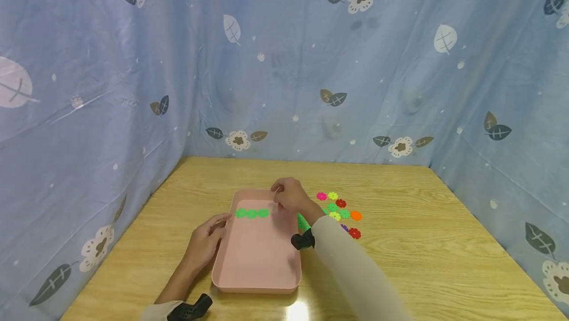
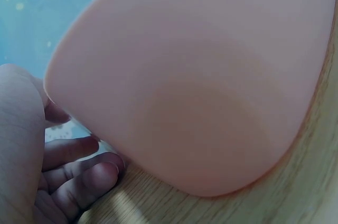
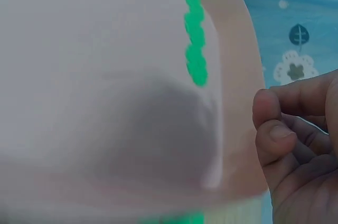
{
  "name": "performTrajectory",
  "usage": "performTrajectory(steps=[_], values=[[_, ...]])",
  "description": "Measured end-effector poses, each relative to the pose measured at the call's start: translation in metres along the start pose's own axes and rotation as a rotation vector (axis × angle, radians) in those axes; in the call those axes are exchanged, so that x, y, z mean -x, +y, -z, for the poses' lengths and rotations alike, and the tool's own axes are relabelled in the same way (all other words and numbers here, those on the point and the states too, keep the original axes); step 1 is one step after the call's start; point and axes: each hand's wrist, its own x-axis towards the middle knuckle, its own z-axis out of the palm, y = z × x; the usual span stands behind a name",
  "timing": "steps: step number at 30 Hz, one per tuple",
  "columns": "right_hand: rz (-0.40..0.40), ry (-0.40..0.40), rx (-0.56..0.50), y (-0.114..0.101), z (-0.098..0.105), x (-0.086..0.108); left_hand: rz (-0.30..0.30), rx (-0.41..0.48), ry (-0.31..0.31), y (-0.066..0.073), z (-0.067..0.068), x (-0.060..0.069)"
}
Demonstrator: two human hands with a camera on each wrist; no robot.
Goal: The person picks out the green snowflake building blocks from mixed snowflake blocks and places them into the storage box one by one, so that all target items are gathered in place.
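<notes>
A pink rectangular tray (image 1: 260, 257) stands on the table in front of me. Inside, near its far end, several green flower-shaped discs (image 1: 252, 214) form a short row. Beside the tray's left wall is my left hand (image 1: 205, 242), its loosely bent fingers touching the outer side near the rim (image 2: 121, 158). My right hand (image 1: 291, 195) hovers over the far right corner, palm side toward the tray. In the right wrist view its thumb and index finger (image 3: 277, 137) meet by the rim, the other fingers curled. Nothing shows between them.
Right of the tray lie loose flower-shaped discs in pink, yellow, red, green, purple and orange (image 1: 356, 216), some partly behind the right forearm. A blue patterned curtain (image 1: 293, 64) surrounds the wooden table (image 1: 426, 242) at the back and sides.
</notes>
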Motion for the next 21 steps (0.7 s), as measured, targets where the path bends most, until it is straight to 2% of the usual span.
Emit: performTrajectory(steps=[5,11,21], values=[[-0.019,0.057,-0.019,0.005,0.020,0.006,0.005,-0.009,0.003,0.001,-0.001,-0.001],[-0.028,0.098,-0.026,0.018,0.044,0.016,0.007,0.011,0.005,0.003,-0.004,0.005],[-0.044,0.131,0.105,0.053,0.079,0.031,0.009,0.008,0.016,0.005,-0.006,0.008]])
